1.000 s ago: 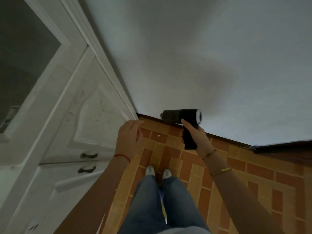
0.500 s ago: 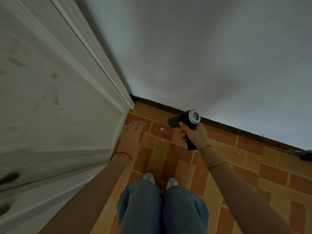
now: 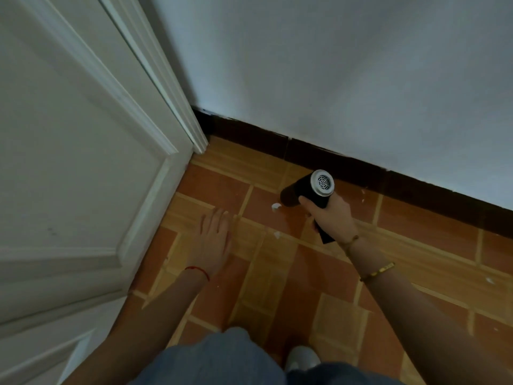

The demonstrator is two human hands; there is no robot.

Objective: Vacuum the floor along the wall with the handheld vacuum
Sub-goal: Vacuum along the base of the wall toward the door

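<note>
My right hand [image 3: 331,215] grips the handle of a black handheld vacuum [image 3: 308,188] with a silver vented rear cap. Its nozzle end points left and down at the orange tiled floor [image 3: 416,226], close to a white scrap [image 3: 275,207]. A second white scrap [image 3: 276,235] lies just below it. My left hand [image 3: 215,240] hovers flat over the tiles with fingers spread, holding nothing. The dark baseboard [image 3: 347,165] runs along the foot of the white wall [image 3: 333,73], just beyond the vacuum.
A white panelled cabinet [image 3: 83,176] fills the left side, its corner meeting the wall. More white bits [image 3: 363,191] lie by the baseboard to the right. My knees in jeans [image 3: 222,359] and a pale shoe [image 3: 301,357] are at the bottom.
The view has dropped closer to the floor. My right hand has lowered the vacuum toward the tiles near the white scrap. My left hand has come off the cabinet and spread over the floor.
</note>
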